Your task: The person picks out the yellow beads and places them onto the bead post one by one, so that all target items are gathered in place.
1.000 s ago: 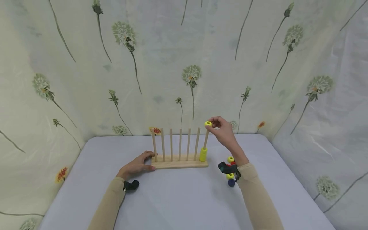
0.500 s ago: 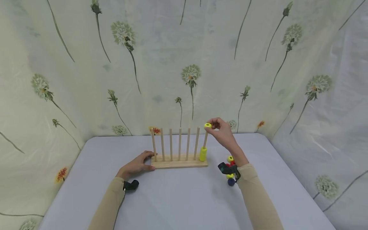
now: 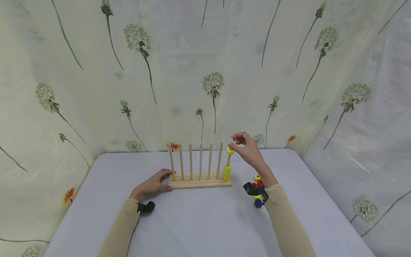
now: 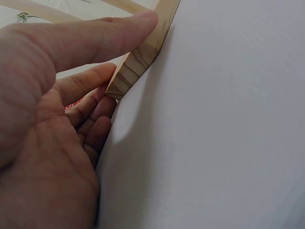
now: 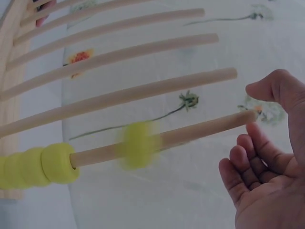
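In the head view, a wooden rack (image 3: 199, 184) with a row of several upright pegs stands on the table. My left hand (image 3: 155, 182) grips the rack's left end, thumb on the near side and fingers behind it; the left wrist view shows the thumb (image 4: 138, 28) lying on the wood. Around the rightmost peg (image 5: 205, 130) a stack of yellow beads (image 3: 226, 172) sits at the bottom. Above that stack a single yellow bead (image 5: 138, 145), blurred, is partway down the peg. Beside the peg's tip my right hand (image 3: 250, 150) holds nothing, its thumb and fingers apart.
Loose beads lie under my right wrist: a yellow one (image 3: 257, 177), a red one (image 3: 259, 182) and a dark blue one (image 3: 258, 203), partly hidden by the wrist camera (image 3: 253, 188). A flowered cloth (image 3: 179, 71) hangs behind the table (image 3: 192, 221).
My right hand has let go of the yellow bead, which has dropped from the peg's tip partway down it. The fingers have spread. My left hand keeps its grip on the rack.
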### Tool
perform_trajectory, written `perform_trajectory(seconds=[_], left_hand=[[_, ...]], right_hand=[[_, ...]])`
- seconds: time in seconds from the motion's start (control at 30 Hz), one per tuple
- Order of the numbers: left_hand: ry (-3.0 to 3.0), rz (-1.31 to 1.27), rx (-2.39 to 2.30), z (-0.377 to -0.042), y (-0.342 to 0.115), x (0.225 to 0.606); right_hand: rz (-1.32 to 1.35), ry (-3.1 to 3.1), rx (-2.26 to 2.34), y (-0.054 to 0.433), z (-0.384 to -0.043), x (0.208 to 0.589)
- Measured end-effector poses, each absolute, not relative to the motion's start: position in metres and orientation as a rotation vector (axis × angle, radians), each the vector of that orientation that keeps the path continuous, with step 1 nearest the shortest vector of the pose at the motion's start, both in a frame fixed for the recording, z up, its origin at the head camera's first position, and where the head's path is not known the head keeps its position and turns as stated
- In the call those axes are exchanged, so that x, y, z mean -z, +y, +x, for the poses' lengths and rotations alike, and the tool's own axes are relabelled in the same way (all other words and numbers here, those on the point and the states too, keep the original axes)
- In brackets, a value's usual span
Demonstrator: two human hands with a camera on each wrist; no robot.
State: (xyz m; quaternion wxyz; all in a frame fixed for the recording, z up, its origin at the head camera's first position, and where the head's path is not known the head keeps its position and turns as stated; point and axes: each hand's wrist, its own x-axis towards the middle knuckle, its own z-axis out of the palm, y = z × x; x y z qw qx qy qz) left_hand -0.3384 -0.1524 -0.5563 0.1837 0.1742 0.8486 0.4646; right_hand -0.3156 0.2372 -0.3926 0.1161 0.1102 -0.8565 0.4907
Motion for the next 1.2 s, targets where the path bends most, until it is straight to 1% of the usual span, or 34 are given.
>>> perform_trajectory(seconds=[0.33, 0.5, 0.67, 0.9, 1.2], left_hand=[[2.389, 0.492, -1.329, -0.337, -0.151, 0.553], [2.402, 0.511, -1.318, -0.336, -0.149, 0.552], [2.405, 0.501, -1.316, -0.335, -0.149, 0.551], [2.409, 0.511, -1.311, -0.336, -0.150, 0.552], [2.407, 0.481, -1.301, -0.336, -0.151, 0.553]], right_hand=[[0.342, -2.506, -1.429, 0.243, -0.313, 0.390], [0.322, -2.503, -1.575, 0.258, -0.307, 0.390], [0.307, -2.572, -1.596, 0.279, -0.299, 0.400], [0.285, -2.691, -1.522, 0.310, -0.285, 0.430], [0.126, -2.788, -1.483, 0.359, -0.264, 0.485]])
